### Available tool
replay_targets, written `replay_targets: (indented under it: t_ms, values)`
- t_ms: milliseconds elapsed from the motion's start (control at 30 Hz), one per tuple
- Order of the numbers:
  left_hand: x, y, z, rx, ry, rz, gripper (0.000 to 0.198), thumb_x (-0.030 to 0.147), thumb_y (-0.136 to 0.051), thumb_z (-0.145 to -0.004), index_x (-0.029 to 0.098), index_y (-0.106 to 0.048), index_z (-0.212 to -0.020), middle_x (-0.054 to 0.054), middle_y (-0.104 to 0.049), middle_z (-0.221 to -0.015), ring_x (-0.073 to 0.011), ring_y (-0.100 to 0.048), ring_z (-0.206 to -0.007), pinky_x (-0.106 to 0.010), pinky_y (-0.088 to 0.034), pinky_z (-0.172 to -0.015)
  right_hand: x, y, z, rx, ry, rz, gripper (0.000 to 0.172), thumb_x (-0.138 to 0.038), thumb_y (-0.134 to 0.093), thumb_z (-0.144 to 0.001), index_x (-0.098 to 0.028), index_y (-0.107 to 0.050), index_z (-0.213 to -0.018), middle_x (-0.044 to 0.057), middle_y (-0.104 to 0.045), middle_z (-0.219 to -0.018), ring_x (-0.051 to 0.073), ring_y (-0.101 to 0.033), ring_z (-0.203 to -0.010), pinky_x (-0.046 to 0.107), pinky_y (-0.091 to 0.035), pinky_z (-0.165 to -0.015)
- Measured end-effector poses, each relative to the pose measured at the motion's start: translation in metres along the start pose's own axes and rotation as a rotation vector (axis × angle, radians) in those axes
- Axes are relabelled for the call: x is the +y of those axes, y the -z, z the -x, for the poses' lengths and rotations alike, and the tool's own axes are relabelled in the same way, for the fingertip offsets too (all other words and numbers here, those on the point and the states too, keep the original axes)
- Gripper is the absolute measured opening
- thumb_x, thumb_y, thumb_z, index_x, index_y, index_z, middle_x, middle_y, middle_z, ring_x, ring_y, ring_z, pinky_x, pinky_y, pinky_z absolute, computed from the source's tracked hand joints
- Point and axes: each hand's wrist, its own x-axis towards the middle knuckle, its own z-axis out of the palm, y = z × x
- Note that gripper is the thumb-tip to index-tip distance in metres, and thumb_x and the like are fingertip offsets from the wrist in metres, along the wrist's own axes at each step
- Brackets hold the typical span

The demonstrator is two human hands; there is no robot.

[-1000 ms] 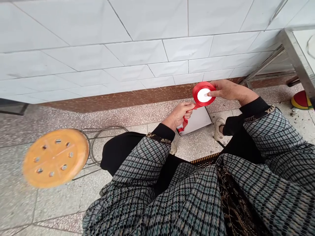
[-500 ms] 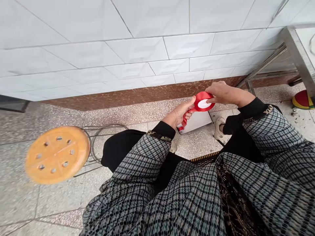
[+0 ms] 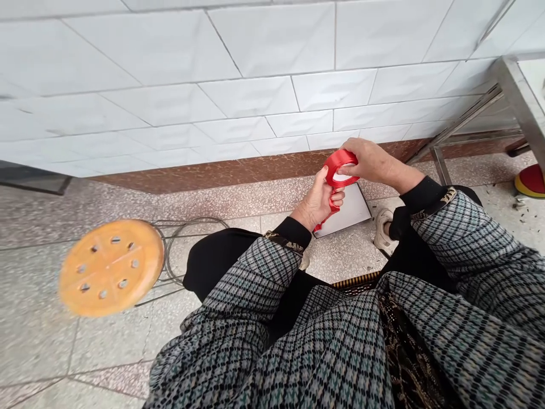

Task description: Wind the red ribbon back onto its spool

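A roll of red ribbon with a white core is held up between my hands, close to the wall. My right hand grips it from the right, fingers over the top and thumb in the core. My left hand is closed at the roll's lower left, its thumb against the red edge and its fingers curled round the ribbon. A loose length of red ribbon hangs below the left fingers. Beneath it on the floor lies a flat white board with a dark edge, partly hidden by my hands.
An orange round stool with wire legs stands at the left. White wall tiles rise in front. At the right are a metal table frame and a red and yellow object on the floor, with small scraps nearby.
The ribbon roll and my right hand have shifted left, and the roll is tilted more steeply. My left hand has moved slightly right and down. The camera view has shifted a little.
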Motion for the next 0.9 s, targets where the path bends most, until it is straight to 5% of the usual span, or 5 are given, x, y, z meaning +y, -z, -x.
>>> replay_targets:
  t_ms: [267,467,633,900]
  values:
    - [0.002,-0.014,0.003,-0.072,-0.094,0.150,0.065,0.084,-0.055,-0.091,0.019,-0.063,-0.094,0.004,-0.045,-0.064,-0.0084,-0.037,-0.050,-0.023,-0.032,-0.045,0.009,-0.010,0.015,0.087,-0.096,-0.710,0.046,-0.050,-0.083,-0.083,-0.021,-0.070,-0.116,0.006,-0.072,-0.104,0.027,-0.065,-0.104,0.048,-0.056,-0.093]
    - [0.002,-0.016,0.000,0.026,-0.191,-0.025,0.063,0.081,-0.064,-0.089,0.020,-0.065,-0.105,0.001,-0.051,-0.068,-0.0075,-0.033,-0.050,-0.025,-0.027,-0.044,0.015,-0.008,0.017,0.133,-0.198,-0.594,0.041,-0.044,-0.080,-0.087,-0.019,-0.076,-0.119,0.008,-0.077,-0.107,0.032,-0.067,-0.111,0.055,-0.056,-0.102]
    - [0.001,-0.012,0.001,0.100,-0.342,-0.176,0.050,0.050,-0.092,-0.080,0.025,-0.064,-0.112,0.004,-0.056,-0.076,-0.0046,-0.032,-0.054,-0.021,-0.024,-0.048,0.018,-0.002,0.015,0.082,-0.227,-0.554,0.040,-0.042,-0.076,-0.090,-0.018,-0.077,-0.121,0.010,-0.078,-0.110,0.032,-0.069,-0.109,0.055,-0.058,-0.102]
    - [-0.006,-0.012,-0.002,0.223,-0.394,-0.225,0.030,0.036,-0.088,-0.086,0.021,-0.063,-0.093,0.006,-0.047,-0.067,-0.0046,-0.029,-0.052,-0.025,-0.022,-0.048,0.015,0.000,0.014,0.000,-0.217,-0.642,0.040,-0.048,-0.083,-0.085,-0.019,-0.078,-0.112,0.011,-0.078,-0.106,0.032,-0.071,-0.107,0.053,-0.061,-0.095]
